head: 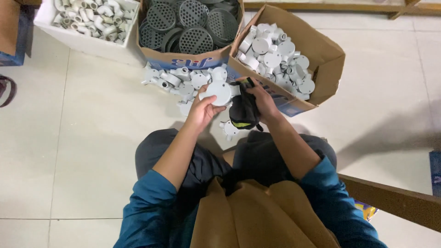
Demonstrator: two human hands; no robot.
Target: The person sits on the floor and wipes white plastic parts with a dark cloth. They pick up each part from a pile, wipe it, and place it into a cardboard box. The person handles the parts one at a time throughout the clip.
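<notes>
My left hand [202, 109] holds a round white plastic junction box [218, 92] by its rim, above the floor in front of my knees. Just to the right of the box, my right hand [262, 98] grips a black tool with a yellow-green stripe [242, 112]. Another white junction box [229, 129] lies on the floor just below the tool. A loose pile of white junction boxes [180, 81] sits on the floor beyond my left hand.
A brown cardboard box [321, 55] full of white junction boxes stands at right. A box of grey perforated round covers [193, 23] stands behind. A white box of pipe elbows [92, 20] is at back left. A wooden plank [390, 202] runs at lower right.
</notes>
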